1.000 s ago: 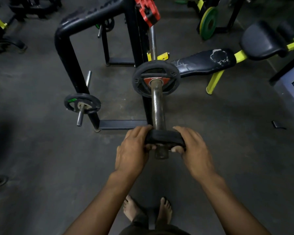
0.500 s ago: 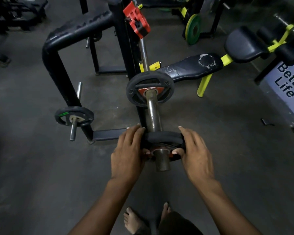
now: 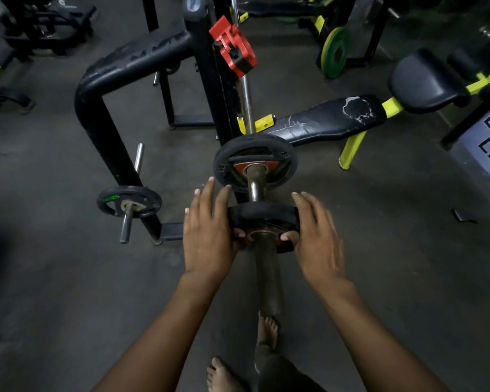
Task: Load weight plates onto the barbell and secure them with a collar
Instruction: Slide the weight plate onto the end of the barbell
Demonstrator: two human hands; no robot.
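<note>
— While both hands grip that small plate (image 3: pixel 263 215), left hand (image 3: pixel 207 236) and right hand (image 3: pixel 317 239) on opposite edges, what could go wrong?

— It sits partway along the barbell sleeve (image 3: pixel 268 273), apart from the larger plate (image 3: pixel 255 162). Pushed unevenly, it might cock and jam, or pinch fingers between plates.

— And the collar?

— Probably that red clamp (image 3: pixel 234 46) further up the bar; hard to tell.

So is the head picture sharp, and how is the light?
Head view: dim light, dark corners; the right hand is slightly motion-blurred, the left hand sharper; straight rack posts bend from wide-angle distortion; the red collar stays clear.
</note>
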